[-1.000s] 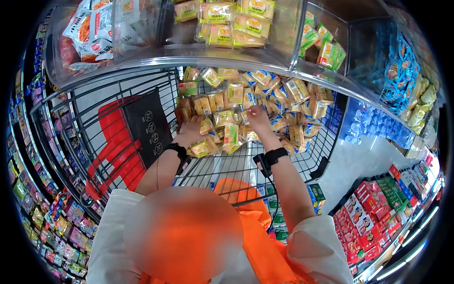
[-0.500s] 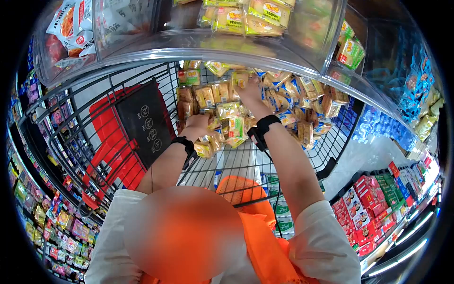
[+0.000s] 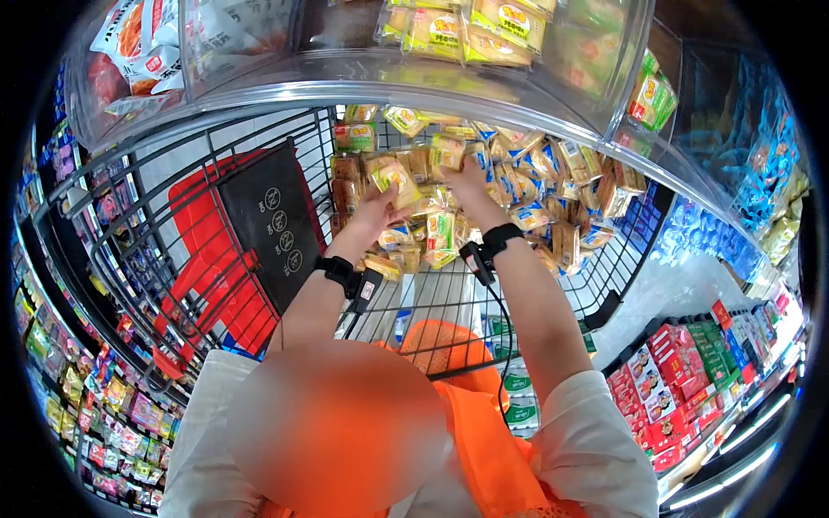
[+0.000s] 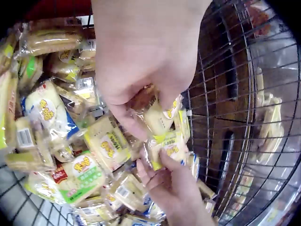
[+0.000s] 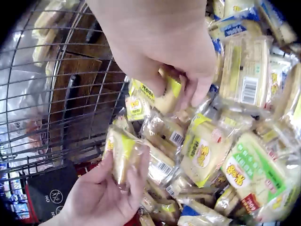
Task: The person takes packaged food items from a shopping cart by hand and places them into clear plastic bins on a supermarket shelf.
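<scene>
Over the heap of wrapped bread packs (image 3: 440,237) in the cart, the left hand (image 3: 375,216) grips a yellow-labelled pack (image 3: 393,180). In the right wrist view that hand (image 5: 106,193) has its thumb and fingers round the pack (image 5: 123,157). The right hand (image 3: 469,186) pinches another yellow-labelled pack (image 3: 446,152) to the right, near the cart's far side. The right wrist view shows this pack (image 5: 169,92) between thumb and fingers; in the left wrist view the right hand (image 4: 176,193) is below the left hand (image 4: 146,61).
The black wire cart (image 3: 414,315) has a red seat with a black panel (image 3: 275,229) on the left. Clear display bins (image 3: 363,91) overhang its far edge, holding more packs (image 3: 505,30). Red boxes (image 3: 665,380) are stacked at the right, and snack shelves (image 3: 104,388) stand left.
The left hand has risen from the heap with a pack in its grip. The right hand has moved from the heap's middle to the far side and now pinches a pack.
</scene>
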Demonstrator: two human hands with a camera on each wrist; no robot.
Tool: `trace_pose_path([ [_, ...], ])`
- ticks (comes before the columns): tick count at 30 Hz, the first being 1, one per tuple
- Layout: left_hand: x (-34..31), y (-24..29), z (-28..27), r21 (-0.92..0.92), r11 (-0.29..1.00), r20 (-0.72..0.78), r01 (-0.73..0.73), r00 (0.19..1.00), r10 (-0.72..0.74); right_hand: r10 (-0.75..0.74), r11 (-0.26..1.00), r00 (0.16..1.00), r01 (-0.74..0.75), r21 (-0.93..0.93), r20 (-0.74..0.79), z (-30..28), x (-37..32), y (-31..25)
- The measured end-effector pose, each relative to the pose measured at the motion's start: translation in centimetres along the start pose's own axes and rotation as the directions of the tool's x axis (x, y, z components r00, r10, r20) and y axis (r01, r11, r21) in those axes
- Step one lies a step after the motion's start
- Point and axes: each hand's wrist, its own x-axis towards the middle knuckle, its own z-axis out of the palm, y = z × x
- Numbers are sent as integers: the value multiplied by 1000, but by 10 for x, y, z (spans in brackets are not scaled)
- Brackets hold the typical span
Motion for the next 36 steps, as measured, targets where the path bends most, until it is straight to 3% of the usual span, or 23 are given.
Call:
trace_pose_path([
  [2, 10, 0, -3, -62, 998, -13, 1, 1000, -1, 40, 999, 998, -40, -7, 43, -17, -12, -12],
  [4, 18, 5, -4, -122, 993, -24, 3, 1000, -6, -4, 887, 993, -51, 458, 120, -28, -23, -13],
  [5, 21, 7, -5, -164, 986, -22, 21, 999, -25, -4, 888, 993, -51, 457, 118, -34, -27, -14],
  [8, 16, 14, 6, -190, 981, -56, 44, 997, -56, 19, 912, 996, -52, 407, 85, -43, -31, -13],
  [11, 14, 17, 9, -186, 982, 0, -26, 1000, 27, 69, 912, 998, -59, 406, -9, -42, -32, -7],
  [13, 13, 23, 18, -231, 971, -54, -60, 997, 49, -127, 957, 992, 128, 259, -20, -49, -50, -22],
  [15, 25, 13, 6, -243, 965, -18, -93, 996, 92, -105, 984, 971, 133, -115, 216, -72, -92, -86],
  [16, 28, 10, 1, -242, 964, 10, -113, 993, 119, -198, 945, 918, 272, -183, 343, -78, -100, -91],
  [17, 24, 11, 2, -218, 969, -23, -114, 993, 112, -484, 866, 814, 498, 43, 322, -84, -131, -123],
  [18, 14, 21, 8, 6, 999, -202, -48, 978, 49, -443, 872, 815, 488, -30, 374, -95, -155, -151],
  [21, 29, -8, -26, -24, 976, 31, -218, 975, 218, -676, 682, 664, 728, -70, 318, -128, -205, -220],
  [22, 25, -8, -26, -46, 971, 45, -235, 971, 237, -703, 683, 670, 729, -34, 239, -132, -215, -246],
  [24, 20, -8, -24, -77, 987, -148, -143, 980, 131, -579, 791, 794, 602, -109, 184, -133, -219, -298],
  [26, 20, -14, -27, -93, 983, -174, -159, 975, 141, -718, 486, 668, 684, -544, 197, -126, -185, -327],
  [28, 10, -12, -29, -93, 981, -212, -168, 966, 145, -738, 222, 592, 666, -712, 324, -110, -137, -352],
  [30, -5, -5, -25, -81, 982, -226, -172, 963, 150, -567, 84, 713, 549, -832, 413, -86, -103, -374],
  [32, -10, -3, -28, -114, 978, -230, -175, 962, 145, -477, 4, 769, 487, -873, 426, -60, -72, -380],
  [34, -19, 3, -25, -113, 979, -206, -167, 968, 142, -496, -76, 680, 586, -807, 540, -44, -54, -377],
  [35, -20, 4, -26, -98, 981, -192, -169, 970, 148, -424, -103, 681, 619, -779, 597, -34, -28, -371],
  [36, -27, 13, -18, -22, 989, -274, -146, 952, 134, -431, -110, 675, 620, -777, 599, -29, -25, -373],
])
